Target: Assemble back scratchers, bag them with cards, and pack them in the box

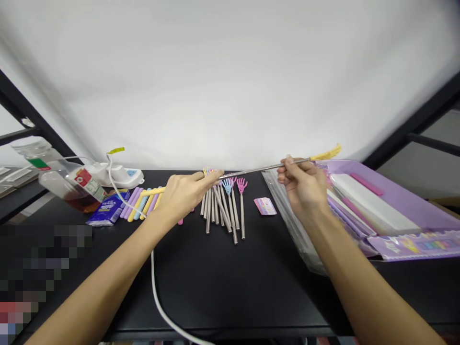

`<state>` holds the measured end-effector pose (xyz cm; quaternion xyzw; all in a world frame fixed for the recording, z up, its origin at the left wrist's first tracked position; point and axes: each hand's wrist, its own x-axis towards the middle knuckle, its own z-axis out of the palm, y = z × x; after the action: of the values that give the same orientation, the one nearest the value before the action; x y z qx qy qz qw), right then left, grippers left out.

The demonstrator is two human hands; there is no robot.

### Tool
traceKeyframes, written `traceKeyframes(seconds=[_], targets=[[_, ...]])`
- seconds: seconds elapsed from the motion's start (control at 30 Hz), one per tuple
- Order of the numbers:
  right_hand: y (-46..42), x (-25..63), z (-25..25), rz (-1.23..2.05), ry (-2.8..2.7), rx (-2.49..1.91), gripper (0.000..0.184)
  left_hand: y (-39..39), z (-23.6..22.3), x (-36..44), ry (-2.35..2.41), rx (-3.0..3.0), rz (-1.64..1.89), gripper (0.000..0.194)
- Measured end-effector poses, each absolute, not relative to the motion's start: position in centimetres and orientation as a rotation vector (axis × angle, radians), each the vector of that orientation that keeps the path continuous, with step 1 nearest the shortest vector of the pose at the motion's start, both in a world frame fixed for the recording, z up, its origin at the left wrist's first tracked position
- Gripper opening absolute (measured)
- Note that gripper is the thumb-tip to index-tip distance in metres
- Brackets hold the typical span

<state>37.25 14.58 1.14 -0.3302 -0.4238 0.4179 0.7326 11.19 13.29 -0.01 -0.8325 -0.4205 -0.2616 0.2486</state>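
A telescopic back scratcher (262, 168) stretches between my two hands, its metal rod drawn out long. My left hand (189, 189) is closed around the handle end, where a yellow grip sticks out to the left. Fingers of my right hand (302, 179) pinch the rod just below the yellow claw-shaped head. Beneath the rod, several metal rods with claw heads (219, 211) lie side by side on the black table (215, 287), with blue and pink heads showing. Left of my left hand rest several pastel handles (138, 203), partly hidden by it.
A purple box (402, 206) and clear plastic sleeves (291, 225) lie at right, near a stack of small cards (265, 206). On the left are a bottle (68, 177), a blue packet (108, 208) and a power strip (125, 177). A white cable (155, 287) crosses the table.
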Motion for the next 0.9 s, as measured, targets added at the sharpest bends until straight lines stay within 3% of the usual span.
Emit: traceKeyframes(seconds=[0.23, 0.53, 0.63, 0.77, 0.9], targets=[[14.1, 36.1, 0.7, 0.963, -0.975, -0.677, 0.028, 13.4, -0.2, 12.7, -1.044, -2.309, -0.875, 0.028], [14.7, 38.1, 2.6, 0.801, -0.83, -0.742, 0.033, 14.5, -0.5, 11.3, -1.038, -2.16, -1.194, 0.011], [14.5, 38.8, 3.2, 0.79, -0.815, -0.705, 0.035, 14.2, 0.1, 11.8, -1.031, -2.169, -1.089, 0.012], [13.9, 38.3, 3.1, 0.768, -0.847, -0.687, 0.035, 13.5, 0.4, 13.3, -1.005, -2.22, -0.948, 0.027], [13.9, 37.8, 2.4, 0.85, -1.022, -0.743, 0.036, 13.6, -0.5, 13.8, -0.991, -2.241, -1.034, 0.02]])
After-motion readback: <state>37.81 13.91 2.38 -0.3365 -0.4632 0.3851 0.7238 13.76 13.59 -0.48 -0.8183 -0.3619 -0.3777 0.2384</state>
